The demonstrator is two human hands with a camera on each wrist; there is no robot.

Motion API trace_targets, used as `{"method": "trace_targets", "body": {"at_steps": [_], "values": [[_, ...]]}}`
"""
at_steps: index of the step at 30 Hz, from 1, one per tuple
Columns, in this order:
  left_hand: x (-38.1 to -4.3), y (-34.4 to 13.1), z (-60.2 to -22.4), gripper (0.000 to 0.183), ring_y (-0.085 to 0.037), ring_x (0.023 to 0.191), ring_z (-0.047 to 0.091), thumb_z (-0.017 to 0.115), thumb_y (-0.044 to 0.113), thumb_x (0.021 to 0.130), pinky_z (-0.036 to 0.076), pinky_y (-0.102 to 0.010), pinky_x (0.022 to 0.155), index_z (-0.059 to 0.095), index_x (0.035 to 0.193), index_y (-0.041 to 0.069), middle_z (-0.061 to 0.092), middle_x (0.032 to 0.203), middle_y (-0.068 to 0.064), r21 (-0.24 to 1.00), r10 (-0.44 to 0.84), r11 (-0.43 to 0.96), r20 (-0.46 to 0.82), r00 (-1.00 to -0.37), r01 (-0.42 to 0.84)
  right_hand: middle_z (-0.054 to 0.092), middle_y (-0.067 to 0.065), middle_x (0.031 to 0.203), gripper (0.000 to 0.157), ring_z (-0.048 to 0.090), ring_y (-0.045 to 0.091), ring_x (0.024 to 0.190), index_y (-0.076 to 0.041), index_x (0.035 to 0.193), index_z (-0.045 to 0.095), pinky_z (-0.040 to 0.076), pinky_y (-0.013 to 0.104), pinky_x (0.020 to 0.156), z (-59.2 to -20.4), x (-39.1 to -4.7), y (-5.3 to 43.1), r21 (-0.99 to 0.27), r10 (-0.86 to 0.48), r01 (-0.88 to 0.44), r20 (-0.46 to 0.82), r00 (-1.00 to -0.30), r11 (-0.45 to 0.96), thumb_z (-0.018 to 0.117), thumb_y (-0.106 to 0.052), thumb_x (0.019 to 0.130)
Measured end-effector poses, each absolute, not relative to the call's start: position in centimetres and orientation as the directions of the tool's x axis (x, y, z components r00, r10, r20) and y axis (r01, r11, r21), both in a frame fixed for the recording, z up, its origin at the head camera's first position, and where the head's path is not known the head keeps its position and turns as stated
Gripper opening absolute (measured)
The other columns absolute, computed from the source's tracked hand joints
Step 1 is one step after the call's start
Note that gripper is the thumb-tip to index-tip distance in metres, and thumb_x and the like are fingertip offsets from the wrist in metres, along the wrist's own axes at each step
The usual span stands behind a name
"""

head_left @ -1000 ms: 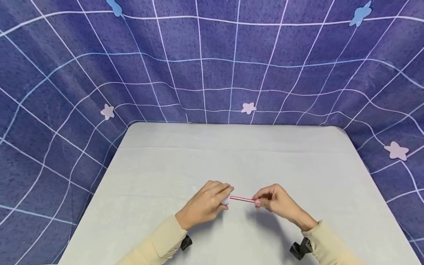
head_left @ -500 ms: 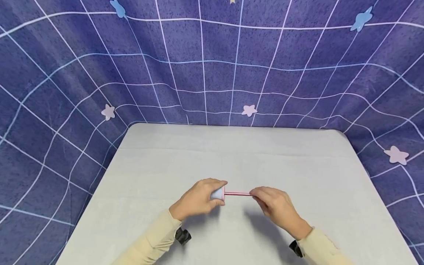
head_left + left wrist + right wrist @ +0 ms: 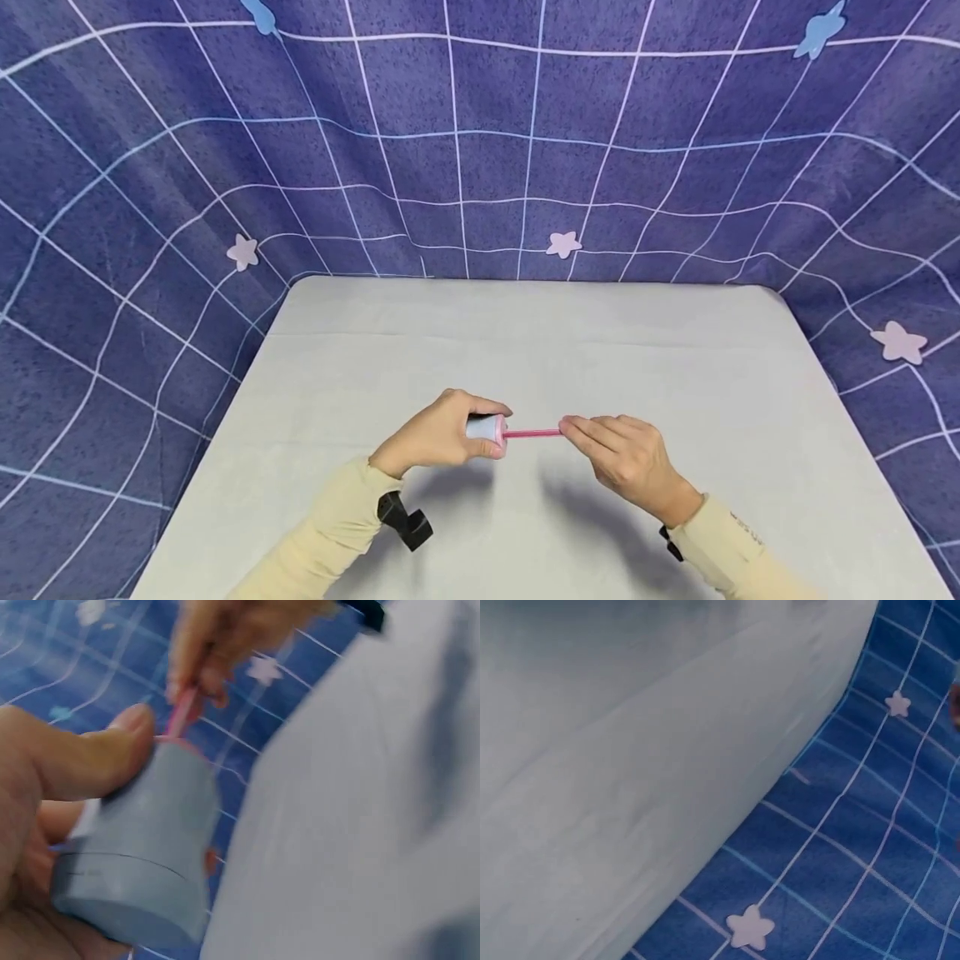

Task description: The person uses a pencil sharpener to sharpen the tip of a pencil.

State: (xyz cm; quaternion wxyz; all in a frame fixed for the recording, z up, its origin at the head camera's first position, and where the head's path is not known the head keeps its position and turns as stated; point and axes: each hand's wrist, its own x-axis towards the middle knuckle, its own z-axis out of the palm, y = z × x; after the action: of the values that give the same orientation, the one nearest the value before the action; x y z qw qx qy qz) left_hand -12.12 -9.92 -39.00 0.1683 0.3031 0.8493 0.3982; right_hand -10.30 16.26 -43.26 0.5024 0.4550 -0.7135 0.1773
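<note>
My left hand (image 3: pixel 442 431) grips a light blue pencil sharpener (image 3: pixel 482 428) with a pink front face, lying sideways above the table. In the left wrist view the sharpener (image 3: pixel 142 832) shows a smooth body with a seam near its wider base, and my thumb lies along its side. A pink pencil (image 3: pixel 532 433) runs from its pink end to my right hand (image 3: pixel 633 461), which pinches the far end of the pencil with the back of the hand facing up. The pencil's tip is hidden inside the sharpener. Only a sliver of fingers shows at the right wrist view's edge.
A white cloth-covered table (image 3: pixel 420 358) lies under both hands, which cast shadows on it. Behind and beside it hangs a purple-blue curtain (image 3: pixel 495 167) with grid lines and stars. Black wrist cameras sit at both cuffs.
My right hand has turned over on the pencil, from thumb showing to back of hand up. Both hands have shifted slightly left, and more of the sharpener shows between my left fingers.
</note>
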Motion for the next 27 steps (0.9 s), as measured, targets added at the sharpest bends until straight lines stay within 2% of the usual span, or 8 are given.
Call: {"method": "trace_targets", "body": {"at_steps": [5, 8, 11, 14, 17, 20, 23, 27], "values": [[-11.2, -9.4, -40.1, 0.052, -0.018, 0.097, 0.065, 0.082, 0.014, 0.072, 0.052, -0.031, 0.088, 0.065, 0.119, 0.0, 0.07, 0.11, -0.01, 0.621, 0.615, 0.47, 0.28, -0.737, 0.628, 0.073, 0.004, 0.073, 0.032, 0.056, 0.009, 0.048, -0.004, 0.086, 0.076, 0.039, 0.014, 0.04, -42.1, -9.4, 16.4, -0.077, -0.457, -0.837, 0.809, -0.37, 0.541, 0.045, -0.005, 0.096], [-11.0, -9.3, -41.2, 0.054, -0.021, 0.098, 0.066, 0.085, 0.018, 0.067, 0.052, -0.033, 0.089, 0.066, 0.115, -0.002, 0.07, 0.109, -0.011, 0.375, 0.616, 0.46, 0.518, -0.594, 0.804, 0.074, 0.003, 0.074, 0.014, 0.057, 0.004, 0.049, -0.006, 0.086, 0.077, 0.037, 0.012, 0.041, -41.1, -9.1, 16.4, -0.335, -0.442, -0.773, 0.669, -0.598, 0.539, 0.063, -0.005, 0.089], [-11.0, -9.1, -42.3, 0.048, -0.022, 0.095, 0.065, 0.078, 0.022, 0.075, 0.052, -0.032, 0.087, 0.065, 0.113, -0.003, 0.069, 0.106, -0.012, 0.097, 0.65, 0.452, 0.645, -0.402, 0.887, 0.074, 0.007, 0.075, 0.012, 0.053, 0.0, 0.049, -0.001, 0.089, 0.076, 0.039, 0.014, 0.041, -40.4, -9.3, 16.6, -0.686, -0.462, -0.558, 0.349, -0.815, 0.466, 0.071, 0.002, 0.078], [-11.0, -9.1, -43.0, 0.034, -0.022, 0.093, 0.064, 0.06, 0.024, 0.093, 0.052, -0.031, 0.085, 0.064, 0.113, -0.003, 0.069, 0.106, -0.013, -0.155, 0.692, 0.447, 0.684, -0.231, 0.881, 0.072, 0.017, 0.077, 0.015, 0.047, 0.0, 0.046, 0.008, 0.095, 0.072, 0.039, 0.016, 0.04, -40.5, -9.7, 17.0, -0.916, -0.479, -0.178, -0.017, -0.877, 0.359, 0.065, 0.005, 0.083], [-11.0, -9.1, -43.2, 0.034, -0.022, 0.092, 0.064, 0.043, 0.023, 0.102, 0.053, -0.031, 0.087, 0.064, 0.112, -0.002, 0.068, 0.107, -0.013, -0.308, 0.732, 0.454, 0.664, -0.152, 0.836, 0.071, 0.025, 0.082, 0.019, 0.054, 0.004, 0.049, 0.013, 0.101, 0.068, 0.04, 0.017, 0.042, -41.3, -10.0, 17.4, -0.951, -0.496, 0.031, -0.189, -0.848, 0.308, 0.062, 0.003, 0.086], [-11.2, -9.1, -43.0, 0.033, -0.021, 0.094, 0.064, 0.05, 0.023, 0.098, 0.052, -0.031, 0.089, 0.063, 0.115, -0.002, 0.068, 0.109, -0.013, -0.329, 0.767, 0.459, 0.616, -0.181, 0.825, 0.072, 0.023, 0.085, 0.019, 0.059, 0.006, 0.054, 0.01, 0.102, 0.069, 0.043, 0.018, 0.044, -42.2, -10.0, 17.5, -0.945, -0.468, -0.015, -0.148, -0.871, 0.327, 0.063, -0.001, 0.087], [-11.4, -9.3, -42.6, 0.043, -0.021, 0.097, 0.063, 0.067, 0.027, 0.087, 0.05, -0.032, 0.092, 0.062, 0.118, -0.002, 0.067, 0.111, -0.012, -0.205, 0.769, 0.492, 0.558, -0.312, 0.846, 0.073, 0.013, 0.085, 0.018, 0.06, 0.003, 0.059, 0.003, 0.1, 0.072, 0.048, 0.019, 0.049, -42.7, -9.8, 17.1, -0.874, -0.44, -0.269, 0.072, -0.895, 0.404, 0.069, -0.002, 0.083], [-11.8, -9.6, -41.7, 0.054, -0.021, 0.102, 0.064, 0.076, 0.03, 0.079, 0.05, -0.034, 0.094, 0.062, 0.12, -0.001, 0.068, 0.113, -0.011, 0.045, 0.736, 0.546, 0.452, -0.504, 0.837, 0.075, 0.003, 0.085, 0.022, 0.065, 0.004, 0.064, -0.007, 0.096, 0.075, 0.051, 0.019, 0.052, -43.3, -9.8, 16.6, -0.509, -0.444, -0.658, 0.488, -0.752, 0.555, 0.076, -0.005, 0.075]]}}
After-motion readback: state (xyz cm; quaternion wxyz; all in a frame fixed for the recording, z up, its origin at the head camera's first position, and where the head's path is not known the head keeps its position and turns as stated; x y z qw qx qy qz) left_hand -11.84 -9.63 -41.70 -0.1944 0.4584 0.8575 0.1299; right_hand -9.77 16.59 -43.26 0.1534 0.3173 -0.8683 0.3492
